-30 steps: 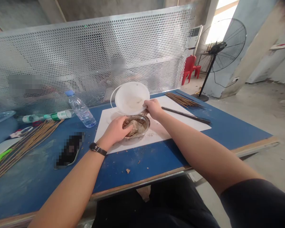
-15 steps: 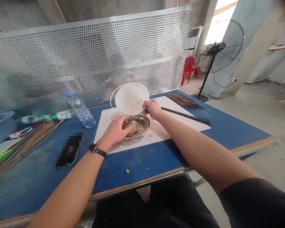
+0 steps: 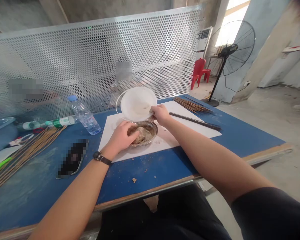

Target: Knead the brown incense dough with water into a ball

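My left hand (image 3: 122,135), a black watch on its wrist, reaches over the near-left rim of a metal bowl (image 3: 156,130). Its thumb and fingers curl round a grey-brown doughy lump (image 3: 140,136) inside. Behind the bowl, a white plastic bucket (image 3: 137,102) leans with its mouth towards me. My right hand (image 3: 161,114) grips the bucket's lower right rim. A thin whitish residue or liquid shows low inside the bucket; I cannot tell which. The bowl stands on a white sheet (image 3: 170,141).
On the blue table (image 3: 242,133) lie a dark stick (image 3: 195,120) and thin brown sticks (image 3: 191,105) at right. At left are a water bottle (image 3: 83,116), a phone (image 3: 73,158), more sticks (image 3: 37,146) and a basin (image 3: 2,133). A perforated metal screen (image 3: 150,43) stands behind.
My left hand shifts slightly on the lump, its fingers moving a little. The bucket and my right hand stay nearly still. The camera view drifts slightly.
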`<state>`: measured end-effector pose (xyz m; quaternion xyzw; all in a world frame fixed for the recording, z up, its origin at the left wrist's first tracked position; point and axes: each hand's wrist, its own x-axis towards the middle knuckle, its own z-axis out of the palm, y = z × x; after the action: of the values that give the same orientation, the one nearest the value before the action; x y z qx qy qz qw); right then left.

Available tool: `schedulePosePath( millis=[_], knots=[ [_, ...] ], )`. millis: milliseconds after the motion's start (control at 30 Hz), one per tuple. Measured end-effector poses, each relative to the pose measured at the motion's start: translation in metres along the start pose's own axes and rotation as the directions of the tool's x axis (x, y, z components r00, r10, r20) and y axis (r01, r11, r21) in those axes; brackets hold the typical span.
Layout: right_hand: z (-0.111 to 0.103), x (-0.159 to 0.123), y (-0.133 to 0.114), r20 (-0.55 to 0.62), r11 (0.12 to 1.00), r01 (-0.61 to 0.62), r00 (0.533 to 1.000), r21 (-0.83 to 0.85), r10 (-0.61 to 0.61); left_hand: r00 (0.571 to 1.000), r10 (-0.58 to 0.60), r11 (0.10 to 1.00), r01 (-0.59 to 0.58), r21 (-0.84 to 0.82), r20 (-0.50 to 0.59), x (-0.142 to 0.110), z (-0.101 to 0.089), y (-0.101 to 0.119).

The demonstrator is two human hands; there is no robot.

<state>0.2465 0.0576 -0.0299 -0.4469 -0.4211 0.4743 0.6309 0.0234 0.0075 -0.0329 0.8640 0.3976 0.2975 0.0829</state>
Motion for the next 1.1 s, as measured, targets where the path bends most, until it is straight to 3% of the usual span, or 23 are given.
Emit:
schedulePosePath(
  millis=[333,467,800,1100],
  knots=[
    [0.004,0.002,-0.001,-0.016,0.994,-0.030,0.999,0.104,0.031,0.994,-0.016,0.998,0.009,-0.069,-0.109,0.000,0.007,-0.003],
    [0.007,0.000,-0.004,-0.032,0.986,-0.054,0.998,0.156,0.060,0.993,-0.061,0.990,0.049,-0.129,-0.096,-0.001,0.008,-0.001],
    [0.023,0.001,-0.015,-0.075,0.929,-0.155,0.979,0.335,0.191,0.997,-0.055,0.994,0.049,-0.097,-0.061,-0.001,0.009,0.002],
    [0.064,-0.013,-0.025,0.006,0.861,-0.250,0.961,0.442,0.276,0.995,-0.088,0.990,0.082,-0.112,-0.054,-0.004,0.007,0.011]
  ],
)
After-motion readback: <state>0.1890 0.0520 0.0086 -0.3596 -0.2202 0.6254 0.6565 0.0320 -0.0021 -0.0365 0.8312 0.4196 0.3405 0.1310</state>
